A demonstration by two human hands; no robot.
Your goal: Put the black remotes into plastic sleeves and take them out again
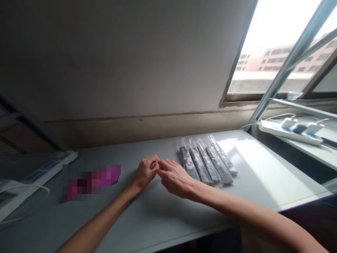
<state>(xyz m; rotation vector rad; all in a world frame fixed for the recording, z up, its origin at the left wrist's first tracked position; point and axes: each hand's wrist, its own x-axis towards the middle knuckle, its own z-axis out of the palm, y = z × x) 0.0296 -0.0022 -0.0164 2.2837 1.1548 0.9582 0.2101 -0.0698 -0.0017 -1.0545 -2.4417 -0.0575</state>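
Observation:
My left hand point(147, 171) is curled closed just above the desk, left of the plastic packets. Its fingertips meet those of my right hand point(176, 178), which reaches in from the right with its fingers bent and pressed together. Whatever is pinched between them, if anything, is hidden by the fingers. Close to the right hand lie several long, dark strips in clear plastic sleeves point(201, 162), side by side and slanting. The sleeves have loose, crinkled ends toward the wall.
A pinkish-purple object point(105, 179), pixelated, lies on the grey desk point(147, 225) at left. Farther left stands a long white power strip point(50, 170) with a cable. Another power strip point(289, 131) with plugs sits on the right-hand shelf, behind a metal post point(286, 66).

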